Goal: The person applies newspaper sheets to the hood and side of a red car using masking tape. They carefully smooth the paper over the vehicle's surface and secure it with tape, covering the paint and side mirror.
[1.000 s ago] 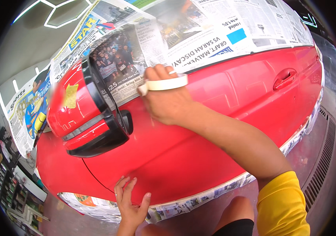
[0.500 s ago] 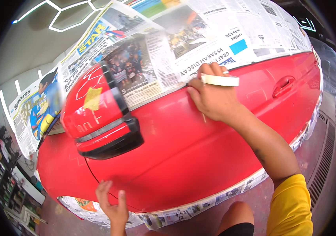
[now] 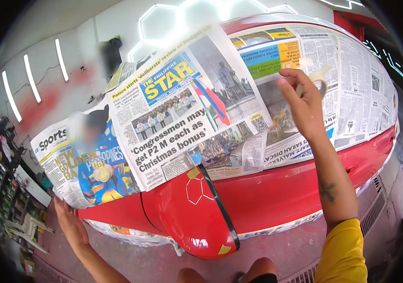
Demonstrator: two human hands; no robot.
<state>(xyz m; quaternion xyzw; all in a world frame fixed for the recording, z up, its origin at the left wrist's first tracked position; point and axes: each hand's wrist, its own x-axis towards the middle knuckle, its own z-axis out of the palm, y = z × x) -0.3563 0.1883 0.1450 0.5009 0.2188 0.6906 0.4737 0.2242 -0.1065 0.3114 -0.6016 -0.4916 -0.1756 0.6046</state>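
Head view: right hand point(image 3: 306, 106) holds a tape roll point(image 3: 323, 89) over boldly headlined newspaper point(image 3: 173, 141), left hand point(image 3: 71, 222) unfurled near its edge

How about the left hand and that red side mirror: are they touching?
Apart. The head view shows the left hand at the picture's left, the red side mirror farther right, and red fender between them.

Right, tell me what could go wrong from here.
The left hand is close to the newspaper's lower left edge and might shift or crease it.

The tape roll at the right hand could slip or snag the newspaper.

The mirror juts out between the forearms, so one might bump it.
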